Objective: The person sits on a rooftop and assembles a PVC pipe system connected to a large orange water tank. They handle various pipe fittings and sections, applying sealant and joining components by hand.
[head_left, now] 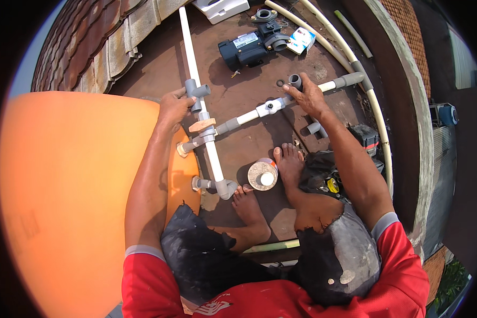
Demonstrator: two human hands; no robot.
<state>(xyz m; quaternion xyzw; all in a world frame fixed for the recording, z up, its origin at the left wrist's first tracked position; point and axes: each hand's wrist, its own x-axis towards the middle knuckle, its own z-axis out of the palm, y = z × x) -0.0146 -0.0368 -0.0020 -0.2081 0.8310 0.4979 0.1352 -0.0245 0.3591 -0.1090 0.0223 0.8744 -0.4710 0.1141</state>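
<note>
My left hand (176, 109) is closed on a grey pipe tee (197, 92) at the long white pipe (188, 42); I cannot tell whether the tee is joined to it. Just below sits a ball valve with a pale orange handle (202, 125). My right hand (310, 97) wraps round a grey pipe fitting (295, 81), whose open mouth faces up, in the crosswise pipe run. Left of it, that run carries a white valve (271, 106). The upright pipe ends low in a grey elbow (226, 189), near my left foot.
A large orange tank (79, 201) fills the left side. A dark pump (248, 49) and a small box (301, 41) lie at the back. Between my feet stands a round can (262, 176). A black bag (320, 172) and a curved pipe (377, 116) are on the right.
</note>
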